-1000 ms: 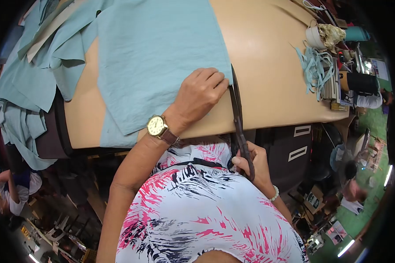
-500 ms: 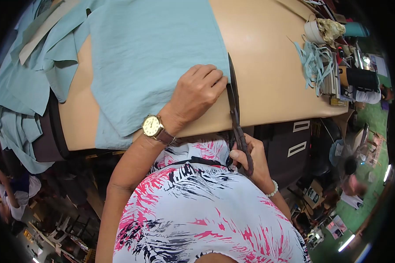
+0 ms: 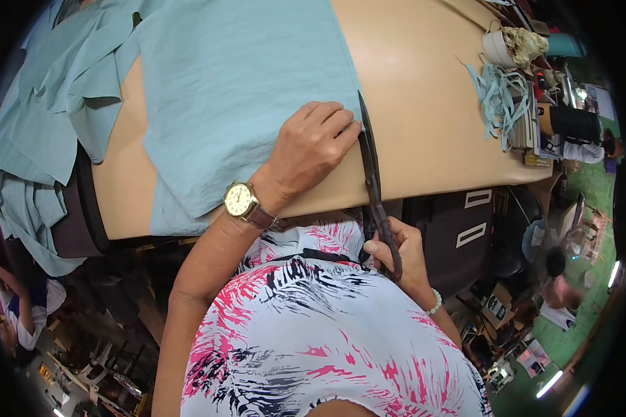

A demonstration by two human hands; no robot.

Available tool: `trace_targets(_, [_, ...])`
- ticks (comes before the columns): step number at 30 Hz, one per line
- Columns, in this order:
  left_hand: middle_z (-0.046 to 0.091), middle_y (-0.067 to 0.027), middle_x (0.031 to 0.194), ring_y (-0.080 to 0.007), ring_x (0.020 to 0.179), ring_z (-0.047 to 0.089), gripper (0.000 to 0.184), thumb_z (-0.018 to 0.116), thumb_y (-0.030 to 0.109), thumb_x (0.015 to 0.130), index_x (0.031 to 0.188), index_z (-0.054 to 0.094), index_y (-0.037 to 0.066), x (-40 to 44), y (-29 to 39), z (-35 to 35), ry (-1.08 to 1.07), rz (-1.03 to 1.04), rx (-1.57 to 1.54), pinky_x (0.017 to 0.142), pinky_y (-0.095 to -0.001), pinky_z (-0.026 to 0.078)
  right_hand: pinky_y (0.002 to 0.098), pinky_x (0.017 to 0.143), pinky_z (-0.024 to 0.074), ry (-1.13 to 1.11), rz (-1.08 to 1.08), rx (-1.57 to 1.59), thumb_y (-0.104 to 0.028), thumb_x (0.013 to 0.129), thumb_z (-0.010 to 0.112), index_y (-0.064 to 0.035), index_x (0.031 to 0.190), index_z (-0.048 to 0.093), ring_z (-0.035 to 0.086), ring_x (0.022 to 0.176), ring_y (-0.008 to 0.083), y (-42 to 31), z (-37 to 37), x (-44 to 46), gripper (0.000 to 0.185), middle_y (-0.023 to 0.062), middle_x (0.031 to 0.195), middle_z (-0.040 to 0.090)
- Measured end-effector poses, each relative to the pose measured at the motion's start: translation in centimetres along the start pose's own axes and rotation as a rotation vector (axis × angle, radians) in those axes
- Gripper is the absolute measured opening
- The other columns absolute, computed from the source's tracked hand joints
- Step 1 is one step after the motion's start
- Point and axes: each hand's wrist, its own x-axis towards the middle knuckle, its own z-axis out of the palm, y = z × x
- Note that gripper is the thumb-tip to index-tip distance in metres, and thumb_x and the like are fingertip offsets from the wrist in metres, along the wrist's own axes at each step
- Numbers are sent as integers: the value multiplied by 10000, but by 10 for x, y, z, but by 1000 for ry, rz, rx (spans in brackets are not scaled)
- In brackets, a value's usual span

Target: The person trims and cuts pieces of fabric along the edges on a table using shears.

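A light blue piece of fabric (image 3: 250,76) lies on the tan tabletop, its right edge running down to my fingertips. My left hand (image 3: 316,142), with a watch (image 3: 239,200) on the wrist, rests on the lower right part of the fabric, its curled fingers closed on the corner. Large dark scissors (image 3: 373,174) stand nearly upright in view along that corner, blades close together and the tip beside the fabric edge. Closed around their handles at the table's front edge is my right hand (image 3: 405,254); some of its fingers are hidden behind the handles.
More blue fabric (image 3: 45,139) is heaped at the left and hangs over the table edge. Blue cloth strips (image 3: 497,101) lie at the right, near a white container (image 3: 495,50). Drawers (image 3: 452,236) sit below the tabletop (image 3: 424,132). A person (image 3: 31,313) is at the lower left.
The scissors' tip has shifted slightly down and left, and the blades look closer together. My left hand has barely moved. A beige strip on the left heap no longer shows.
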Motion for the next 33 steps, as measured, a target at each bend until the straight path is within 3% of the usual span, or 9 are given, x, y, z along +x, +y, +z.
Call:
trace_targets(12, [616,-49,893,-216,869,597,205,625,73,656,861,628,60,-1,0,1,-16,2,-1,717,-320,501,175,398,301,15,67,-79,-155,730,745,-61,649,481,424,456,12,2,-5,-4,291,-35,538,482])
trace_targets(15, [618,-53,896,-218,869,599,205,617,73,659,863,630,57,-1,1,-1,-21,4,-9,714,-322,503,176,408,321,-79,27,89,-153,717,746,-49,676,498,437,458,21,3,-9,-4,272,-24,551,493])
trace_targets(33, [622,-71,890,-228,858,603,190,614,72,647,833,628,34,-11,23,-13,-48,-37,-82,701,-329,498,181,451,384,-113,-41,126,-191,703,739,-36,719,514,482,490,47,4,-4,7,274,-3,607,522])
